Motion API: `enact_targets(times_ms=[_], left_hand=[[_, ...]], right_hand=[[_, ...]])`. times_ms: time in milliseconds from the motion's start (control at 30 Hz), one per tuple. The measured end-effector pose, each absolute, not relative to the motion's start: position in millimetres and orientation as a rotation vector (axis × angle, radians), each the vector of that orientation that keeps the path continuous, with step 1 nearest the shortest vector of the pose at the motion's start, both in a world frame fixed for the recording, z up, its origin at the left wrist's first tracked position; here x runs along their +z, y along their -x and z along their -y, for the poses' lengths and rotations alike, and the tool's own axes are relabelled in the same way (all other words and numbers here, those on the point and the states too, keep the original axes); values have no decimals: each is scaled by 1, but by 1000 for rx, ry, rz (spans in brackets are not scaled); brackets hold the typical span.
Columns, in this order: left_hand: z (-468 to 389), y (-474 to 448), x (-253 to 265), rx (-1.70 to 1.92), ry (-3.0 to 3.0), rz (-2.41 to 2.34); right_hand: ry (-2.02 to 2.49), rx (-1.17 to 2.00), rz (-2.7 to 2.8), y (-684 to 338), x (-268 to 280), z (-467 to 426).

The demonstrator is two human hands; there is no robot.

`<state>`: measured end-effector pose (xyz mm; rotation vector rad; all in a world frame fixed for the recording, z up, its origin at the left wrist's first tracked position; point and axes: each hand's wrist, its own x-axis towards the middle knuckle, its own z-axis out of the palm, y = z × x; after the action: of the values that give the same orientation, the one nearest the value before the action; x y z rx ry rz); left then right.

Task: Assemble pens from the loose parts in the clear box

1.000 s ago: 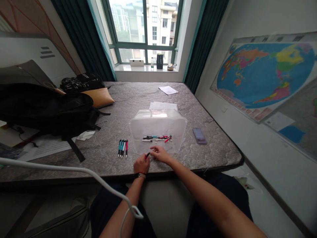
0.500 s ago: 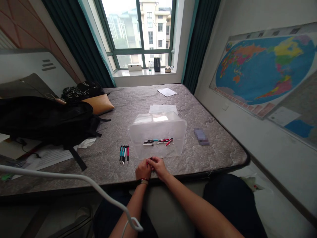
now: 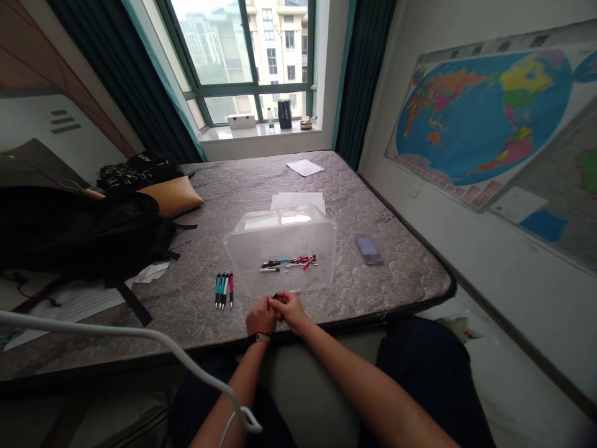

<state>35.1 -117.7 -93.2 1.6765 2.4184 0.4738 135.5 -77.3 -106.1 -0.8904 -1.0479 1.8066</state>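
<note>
My left hand [image 3: 261, 316] and my right hand [image 3: 290, 310] meet at the front edge of the mattress, fingers closed together. Between their fingertips is a small red and black pen [image 3: 275, 297], mostly hidden by the fingers. Just beyond lies a clear plastic box [image 3: 242, 249] on its side, its open side towards me. Several loose pens and pen parts [image 3: 289, 262] sit inside it in a jumble. To the left of my hands, a row of several pens [image 3: 224, 291], blue, white and red with black grips, lies side by side on the mattress.
A black backpack [image 3: 84, 230] and a tan pouch [image 3: 175, 197] lie to the left. Paper sheets [image 3: 298, 200] are behind the box, and a blurred flat object [image 3: 369, 249] is at its right. A white curved rod [image 3: 153, 336] crosses the lower left foreground.
The whole view has shifted, so the scene sits a little further left. My hands stay together at the edge, with the pen's dark end now showing above the fingers.
</note>
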Motion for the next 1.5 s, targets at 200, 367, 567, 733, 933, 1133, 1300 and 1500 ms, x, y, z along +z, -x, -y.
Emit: enact_targets(times_ms=[200, 367, 567, 733, 933, 1133, 1300, 1500], left_hand=[[118, -35, -92, 464, -1693, -2413], [116, -35, -96, 441, -1665, -2448], [116, -32, -101, 471, -1683, -2436], [117, -32, -100, 482, -1689, -2442], [117, -34, -98, 455, -1666, -2462], [119, -31, -99, 477, -1713, -2408], [117, -30, -101, 495, -1697, -2415], [114, -33, -97, 548, -1597, -2451]], right_hand=[[851, 1879, 1115, -140, -100, 77], [919, 1811, 1102, -136, -104, 78], [863, 1822, 1157, -140, -98, 80], [877, 1820, 1163, -139, -100, 81], [975, 1726, 1203, -135, -108, 82], [1037, 1647, 1339, -132, -107, 85], [975, 1583, 1859, -158, -90, 69], [1252, 793, 2352, -195, -28, -11]])
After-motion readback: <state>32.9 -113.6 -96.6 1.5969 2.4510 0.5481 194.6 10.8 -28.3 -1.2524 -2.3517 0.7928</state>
